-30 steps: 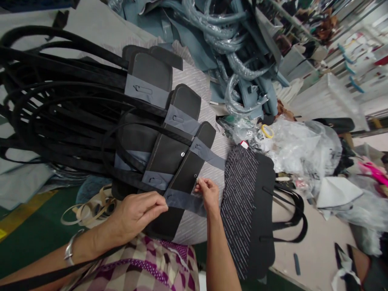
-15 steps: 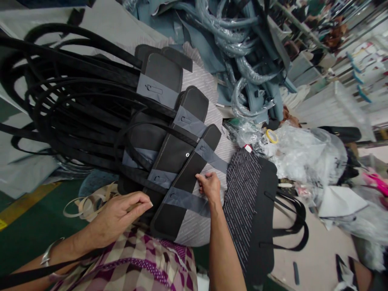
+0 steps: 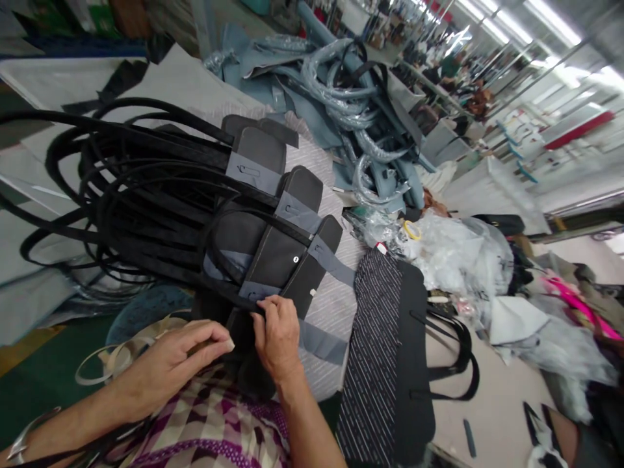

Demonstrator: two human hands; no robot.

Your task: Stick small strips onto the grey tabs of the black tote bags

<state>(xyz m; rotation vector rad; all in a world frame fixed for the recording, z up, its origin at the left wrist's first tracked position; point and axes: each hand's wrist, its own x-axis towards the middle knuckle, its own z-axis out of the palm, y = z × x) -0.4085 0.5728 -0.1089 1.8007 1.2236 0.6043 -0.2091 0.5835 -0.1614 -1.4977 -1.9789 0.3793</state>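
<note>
Black bag panels (image 3: 270, 257) with grey tabs and long black straps (image 3: 146, 214) lie in an overlapping stack on pale printed lining. My right hand (image 3: 279, 335) is over the nearest panel, its fingers curled round the end of a black strap near a grey tab. To its left, my left hand (image 3: 192, 351) hovers by the stack's near edge, thumb and fingers pressed together. Whatever those fingers hold, if anything, is hidden. A small pale spot (image 3: 312, 292) shows on the nearest panel, and a round white mark (image 3: 296, 259) on the one behind it.
At right, a striped lining piece with a black panel (image 3: 414, 364) and handles lies on the table (image 3: 507, 416). Clear plastic bags (image 3: 468, 253) and a yellow tape roll (image 3: 412, 229) sit behind. Plastic-wrapped blue-grey handles (image 3: 361, 123) are heaped at the back.
My right hand has moved left and toward me, from the nearest panel's right edge to the strap end. A pale spot now shows where its fingertips were. The camera view has tilted up.
</note>
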